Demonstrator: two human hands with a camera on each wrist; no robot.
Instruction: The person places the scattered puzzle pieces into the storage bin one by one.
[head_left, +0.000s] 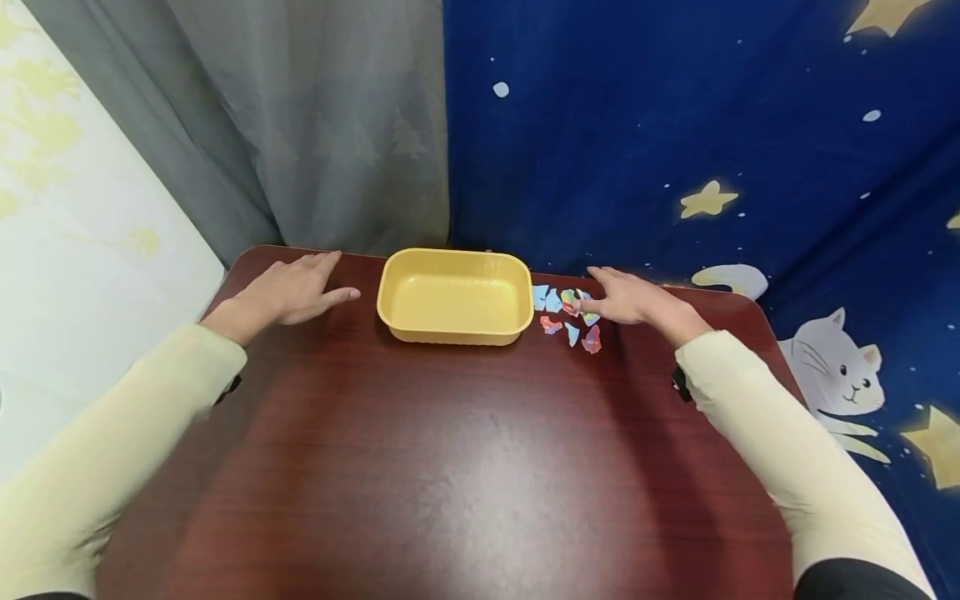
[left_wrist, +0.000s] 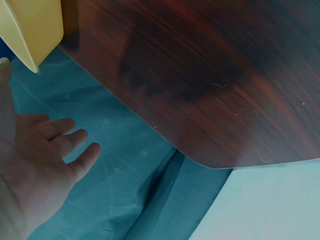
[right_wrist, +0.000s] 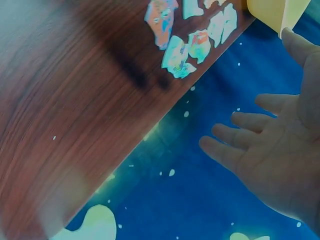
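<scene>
Blue and red scraps (head_left: 553, 300) are lying near the worktop's (head_left: 390, 425) far edge, between a yellow tub (head_left: 455, 337) and the far right corner. I'm judging them light and easily torn, so I'm favouring a pinch at their rims. My right hand (head_left: 626, 297) is hovering just above them, fingers spread, gripping nothing; my left hand (head_left: 296, 290) is hovering near the far left corner, equally spread and empty.

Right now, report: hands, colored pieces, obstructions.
Left hand open, empty, left of yellow basin. Right hand open, empty, by colored pieces. Pieces on table, right of basin. Head view: right hand partly covers them.
</scene>
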